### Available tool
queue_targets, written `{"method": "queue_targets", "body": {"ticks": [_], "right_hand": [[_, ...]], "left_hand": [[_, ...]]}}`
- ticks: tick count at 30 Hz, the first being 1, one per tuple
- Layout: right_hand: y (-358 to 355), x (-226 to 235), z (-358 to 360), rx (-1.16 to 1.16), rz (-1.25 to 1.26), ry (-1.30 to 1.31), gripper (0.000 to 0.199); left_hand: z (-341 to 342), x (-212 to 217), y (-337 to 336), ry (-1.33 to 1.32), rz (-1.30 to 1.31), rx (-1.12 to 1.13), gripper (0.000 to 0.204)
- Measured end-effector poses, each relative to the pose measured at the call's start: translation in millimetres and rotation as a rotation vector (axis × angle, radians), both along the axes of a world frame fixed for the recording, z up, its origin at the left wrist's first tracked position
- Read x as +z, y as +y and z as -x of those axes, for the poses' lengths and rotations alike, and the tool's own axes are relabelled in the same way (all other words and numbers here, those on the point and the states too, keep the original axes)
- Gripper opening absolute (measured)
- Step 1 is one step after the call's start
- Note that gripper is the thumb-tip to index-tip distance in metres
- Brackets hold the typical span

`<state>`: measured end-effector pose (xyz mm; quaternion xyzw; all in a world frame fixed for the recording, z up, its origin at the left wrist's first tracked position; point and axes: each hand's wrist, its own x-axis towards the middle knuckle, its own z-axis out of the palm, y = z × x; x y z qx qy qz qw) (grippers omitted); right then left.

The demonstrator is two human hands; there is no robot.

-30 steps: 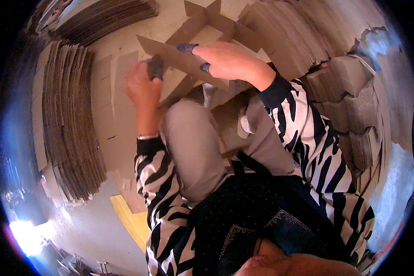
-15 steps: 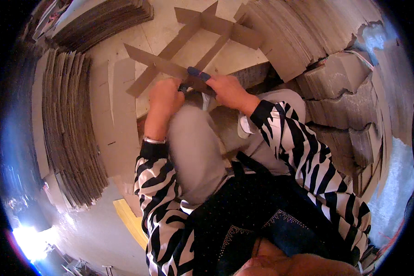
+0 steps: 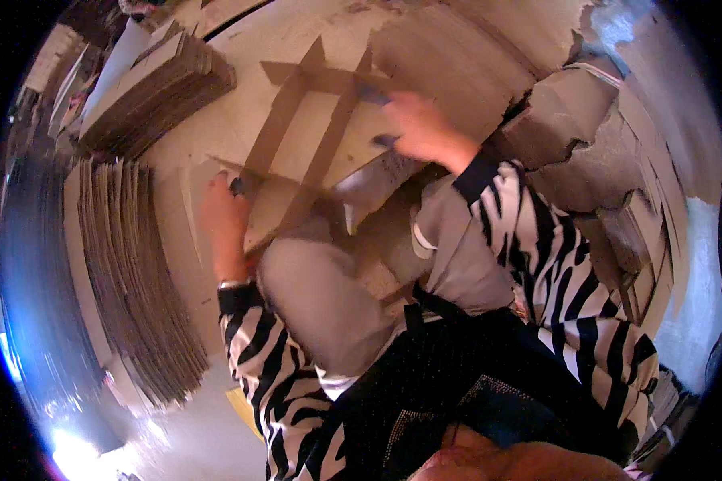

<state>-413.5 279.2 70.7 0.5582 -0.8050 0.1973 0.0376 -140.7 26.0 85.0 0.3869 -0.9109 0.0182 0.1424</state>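
Some bare tabletop (image 3: 226, 112) borders the cardboard lattice's (image 3: 329, 140) edge; right hand's (image 3: 425, 132) fingers parted, left hand's (image 3: 224, 215) unclear.

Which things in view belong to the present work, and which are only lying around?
Work in hand:
crossed brown cardboard strips
dark finger coverings on the hands

Untouched, apparently lying about:
flat yellow strip, lower left
stacked brown cardboard sheets, left

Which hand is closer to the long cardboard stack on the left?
Left. The left hand is a little to the right of the cardboard stack; the right hand is much farther right, beside the cardboard grid.
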Motion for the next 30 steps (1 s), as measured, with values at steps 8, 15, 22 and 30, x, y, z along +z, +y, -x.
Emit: {"method": "queue_targets", "body": {"ticks": [8,15,22,30], "right_hand": [[87.2,-75.2,134.6,-0.465,-0.028,0.366,0.039],[0.0,25.0,65.2,-0.171,0.236,-0.127,0.025],[-74.6,-4.9,19.7,0.166,0.045,-0.552,0.054],[-53.1,10.8,6.3,0.163,-0.025,-0.265,0.038]], "left_hand": [[77.9,22.5,2.8,-0.161,-0.134,-0.071,0.032],[38.3,-33.2,-43.8,-0.294,-0.176,0.022,0.024],[62.1,-29.7,-40.5,-0.231,-0.199,0.023,0.024],[53.0,-32.0,-46.5,-0.267,-0.237,0.063,0.024]]}}
